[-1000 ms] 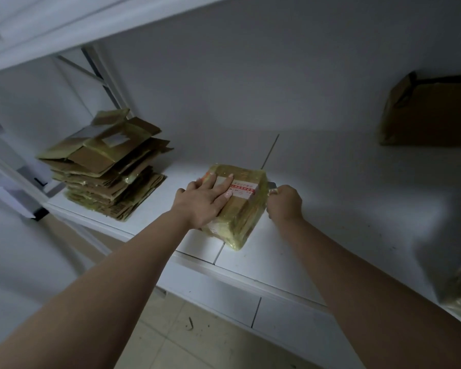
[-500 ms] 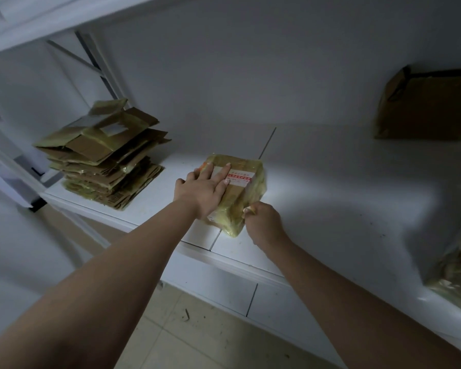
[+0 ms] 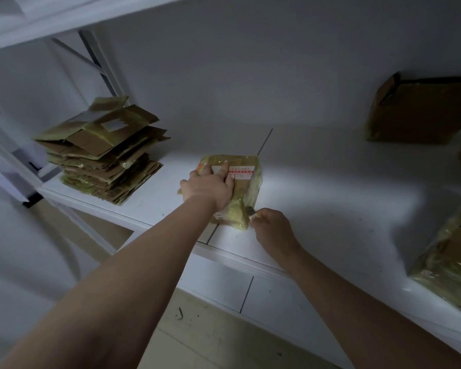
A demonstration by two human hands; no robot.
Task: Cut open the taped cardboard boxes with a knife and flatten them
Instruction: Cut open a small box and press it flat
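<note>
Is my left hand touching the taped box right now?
Touching. The head view shows the left hand lying flat on top of the taped box, fingers spread across its label.

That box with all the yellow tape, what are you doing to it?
A person is cutting it open. The left hand presses flat on the taped box on the white shelf, while the right hand holds a small knife against the box's near corner. Boxes already flattened sit in a pile to the left; more taped boxes wait on the right.
</note>
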